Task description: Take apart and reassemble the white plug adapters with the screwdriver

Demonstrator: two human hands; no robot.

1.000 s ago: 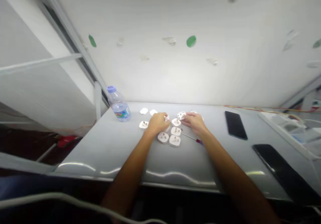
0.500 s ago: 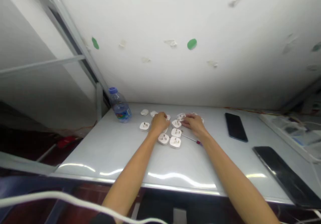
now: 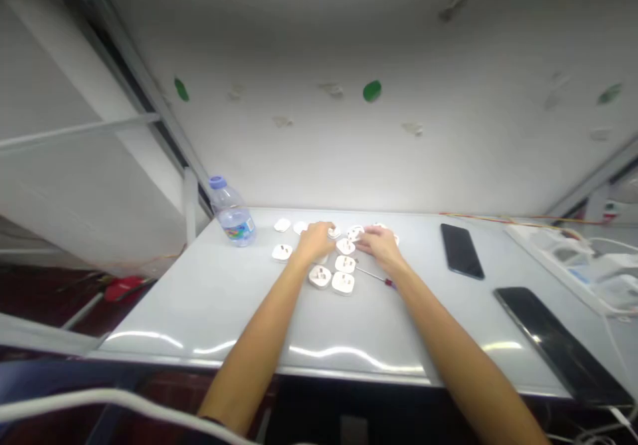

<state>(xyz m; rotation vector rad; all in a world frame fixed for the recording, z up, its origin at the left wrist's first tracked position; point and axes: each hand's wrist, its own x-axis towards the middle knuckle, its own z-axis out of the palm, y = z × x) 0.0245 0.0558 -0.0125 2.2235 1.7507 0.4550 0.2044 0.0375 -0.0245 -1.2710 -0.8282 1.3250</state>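
Note:
Several white plug bodies (image 3: 345, 283) lie in a cluster at the far middle of the white table (image 3: 234, 299). My left hand (image 3: 315, 241) is curled over one of them at the cluster's left side, fingers closed round it. My right hand (image 3: 380, 244) rests on the cluster's right side, fingertips pinched at a white plug piece (image 3: 355, 234). A thin screwdriver with a red handle (image 3: 381, 277) lies on the table just under my right wrist. Two white covers (image 3: 282, 225) sit behind the cluster.
A water bottle with a blue cap (image 3: 230, 213) stands at the back left. One black phone (image 3: 461, 250) lies to the right, a second (image 3: 558, 344) near the right front edge. White trays with cables (image 3: 573, 252) sit far right. A white wall rises behind the table.
Both hands have stayed on the plug cluster, with only small finger shifts. The view has drifted slightly left and the light has dimmed.

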